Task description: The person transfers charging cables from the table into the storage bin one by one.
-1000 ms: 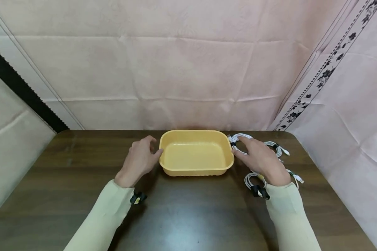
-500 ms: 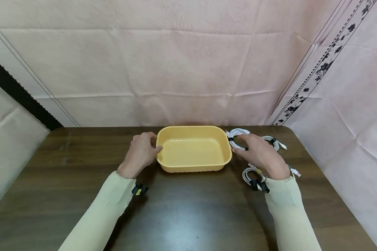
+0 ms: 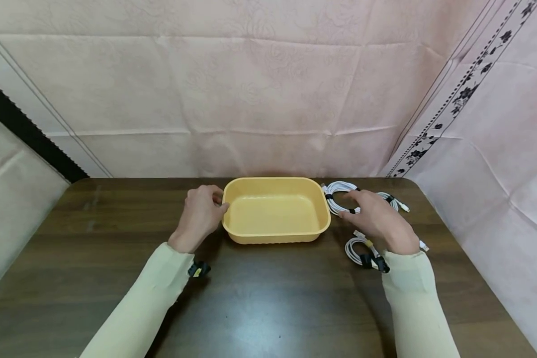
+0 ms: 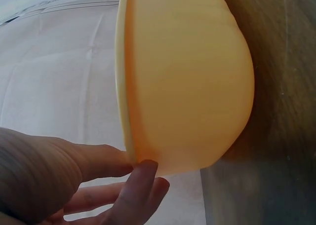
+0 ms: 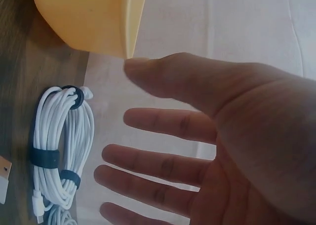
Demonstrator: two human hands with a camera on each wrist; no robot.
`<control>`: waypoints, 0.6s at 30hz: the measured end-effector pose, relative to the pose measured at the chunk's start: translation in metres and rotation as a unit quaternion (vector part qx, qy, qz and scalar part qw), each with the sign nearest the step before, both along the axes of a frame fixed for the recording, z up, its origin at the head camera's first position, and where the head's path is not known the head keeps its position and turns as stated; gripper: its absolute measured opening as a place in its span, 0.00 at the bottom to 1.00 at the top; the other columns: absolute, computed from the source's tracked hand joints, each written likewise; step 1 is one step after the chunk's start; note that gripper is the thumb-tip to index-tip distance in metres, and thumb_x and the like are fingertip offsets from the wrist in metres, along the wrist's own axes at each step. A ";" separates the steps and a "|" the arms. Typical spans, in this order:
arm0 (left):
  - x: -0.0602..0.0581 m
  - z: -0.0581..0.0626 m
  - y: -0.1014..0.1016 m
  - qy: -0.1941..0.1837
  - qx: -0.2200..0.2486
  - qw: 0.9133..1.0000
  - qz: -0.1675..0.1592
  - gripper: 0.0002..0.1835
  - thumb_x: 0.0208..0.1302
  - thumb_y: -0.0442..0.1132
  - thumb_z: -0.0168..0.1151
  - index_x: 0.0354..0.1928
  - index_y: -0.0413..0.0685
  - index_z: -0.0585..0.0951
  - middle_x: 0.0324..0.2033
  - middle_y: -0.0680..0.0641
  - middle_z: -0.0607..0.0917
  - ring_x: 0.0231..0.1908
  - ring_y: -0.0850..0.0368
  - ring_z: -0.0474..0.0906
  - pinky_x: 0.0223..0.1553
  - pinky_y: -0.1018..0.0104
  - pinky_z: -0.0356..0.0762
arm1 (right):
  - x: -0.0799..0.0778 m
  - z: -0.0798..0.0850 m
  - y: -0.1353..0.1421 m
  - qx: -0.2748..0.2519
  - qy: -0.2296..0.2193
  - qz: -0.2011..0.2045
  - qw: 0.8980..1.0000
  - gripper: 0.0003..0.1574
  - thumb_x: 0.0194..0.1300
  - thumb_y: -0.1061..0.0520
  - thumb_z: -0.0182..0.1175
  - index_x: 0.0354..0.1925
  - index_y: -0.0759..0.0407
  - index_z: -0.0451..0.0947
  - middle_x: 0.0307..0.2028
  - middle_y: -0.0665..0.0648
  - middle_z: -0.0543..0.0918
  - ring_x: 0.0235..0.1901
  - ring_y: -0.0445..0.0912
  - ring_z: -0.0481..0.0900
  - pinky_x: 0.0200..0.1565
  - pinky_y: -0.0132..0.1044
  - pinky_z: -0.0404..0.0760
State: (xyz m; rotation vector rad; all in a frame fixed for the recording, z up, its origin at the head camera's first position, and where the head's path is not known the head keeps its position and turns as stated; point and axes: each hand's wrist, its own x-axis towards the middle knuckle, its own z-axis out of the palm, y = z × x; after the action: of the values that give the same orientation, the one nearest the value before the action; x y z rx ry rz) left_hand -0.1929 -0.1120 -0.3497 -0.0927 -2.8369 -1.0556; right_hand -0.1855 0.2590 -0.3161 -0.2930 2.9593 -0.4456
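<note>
A yellow plastic basin (image 3: 275, 238) stands upright on the dark wooden table, with nothing in it. My left hand (image 3: 199, 216) is at its left end and pinches the rim (image 4: 121, 87) between thumb (image 4: 111, 162) and index finger (image 4: 140, 178). Off the basin's right end, my right hand (image 3: 380, 219) hovers with spread fingers (image 5: 163, 158) and holds nothing. Below it lies a coiled white cable (image 5: 44, 121) bound with black straps. In the right wrist view the thumb (image 5: 168, 77) overlaps the corner of the basin's rim.
Nearer me lies another white cable coil (image 3: 350, 251), partly behind the right wrist. Farther right is a white coil (image 3: 394, 202) with its plug showing, and a white connector (image 3: 424, 246) peeks out beside the right sleeve. A cloth backdrop (image 3: 259, 99) rises behind the table's far edge.
My right hand has drawn away from the basin's right rim, slightly to the right. The left thumb has shifted slightly at the left rim. The head view has tilted slightly; the basin keeps its place.
</note>
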 end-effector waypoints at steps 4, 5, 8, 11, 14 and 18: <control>0.000 0.000 0.001 -0.007 0.003 1.000 0.004 0.12 0.67 0.35 0.65 0.48 0.34 0.85 0.41 0.39 0.88 0.40 0.47 0.84 0.44 0.52 0.85 | -0.001 -0.001 0.005 0.002 -0.017 0.002 1.000 0.30 0.70 0.49 0.62 0.65 0.63 0.75 0.62 0.66 0.80 0.63 0.64 0.76 0.62 0.62 0.73; 0.000 0.000 0.001 -0.009 0.002 1.000 0.006 0.12 0.67 0.35 0.65 0.48 0.34 0.85 0.41 0.39 0.88 0.40 0.47 0.84 0.44 0.52 0.85 | -0.002 -0.002 0.006 0.000 -0.020 0.003 1.000 0.30 0.70 0.50 0.62 0.64 0.63 0.75 0.62 0.66 0.80 0.61 0.64 0.77 0.61 0.62 0.74; 0.000 0.000 0.002 -0.015 0.002 1.000 0.008 0.12 0.67 0.35 0.66 0.47 0.35 0.86 0.41 0.39 0.87 0.39 0.48 0.83 0.42 0.54 0.85 | -0.002 -0.004 0.009 -0.003 -0.025 0.006 1.000 0.28 0.70 0.51 0.62 0.63 0.63 0.76 0.60 0.66 0.81 0.60 0.64 0.78 0.60 0.61 0.75; 0.000 -0.001 0.002 -0.008 -0.001 1.000 0.006 0.11 0.67 0.35 0.66 0.46 0.35 0.86 0.39 0.39 0.87 0.37 0.49 0.83 0.40 0.56 0.85 | -0.003 -0.005 0.012 -0.006 -0.025 0.009 1.000 0.27 0.69 0.53 0.62 0.62 0.64 0.76 0.58 0.68 0.82 0.58 0.64 0.79 0.58 0.61 0.76; 0.000 -0.001 0.002 0.001 -0.004 1.000 0.003 0.10 0.67 0.35 0.66 0.45 0.35 0.86 0.38 0.40 0.87 0.35 0.50 0.82 0.38 0.58 0.84 | -0.004 -0.007 0.015 -0.005 -0.024 0.011 1.000 0.26 0.68 0.55 0.63 0.61 0.64 0.77 0.55 0.69 0.83 0.56 0.64 0.81 0.56 0.60 0.77; 0.000 -0.002 0.003 0.007 -0.007 1.000 0.000 0.10 0.66 0.34 0.66 0.45 0.34 0.86 0.37 0.40 0.87 0.33 0.50 0.82 0.36 0.59 0.84 | -0.004 -0.009 0.018 -0.003 -0.026 0.013 1.000 0.24 0.67 0.56 0.63 0.58 0.65 0.78 0.51 0.69 0.84 0.50 0.61 0.82 0.52 0.58 0.79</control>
State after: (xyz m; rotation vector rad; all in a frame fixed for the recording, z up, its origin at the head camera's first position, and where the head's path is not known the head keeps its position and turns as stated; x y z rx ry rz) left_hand -0.1933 -0.1092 -0.3518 -0.1007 -2.8321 -1.0304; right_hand -0.1894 0.2767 -0.3247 -0.3143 2.9008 -0.4520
